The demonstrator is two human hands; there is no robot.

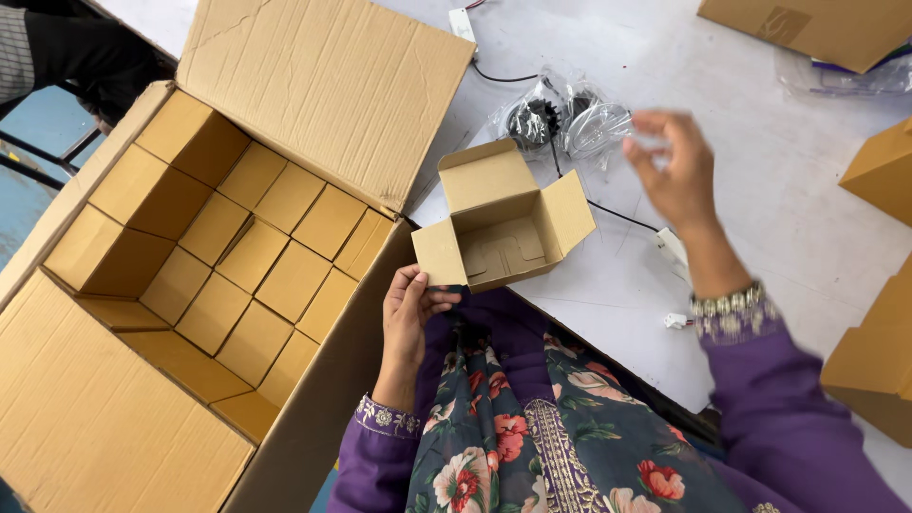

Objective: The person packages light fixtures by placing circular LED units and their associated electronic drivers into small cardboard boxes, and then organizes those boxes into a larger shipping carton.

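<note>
My left hand (410,309) grips the near corner of a small open cardboard box (503,228), holding it at the white table's (760,190) edge with its flaps spread and its inside bare. My right hand (673,169) hovers blurred over the table to the right of the box. Its fingers reach toward a clear plastic bag (565,122) holding a dark round part and a pale ring. A thin black cable (617,214) runs from under the bag toward a small white connector (671,245).
A large open carton (218,247) at my left holds several small closed brown boxes in rows. More brown boxes sit at the table's right edge (879,351) and far corner (817,27). Another person's dark sleeve (85,57) shows at the upper left.
</note>
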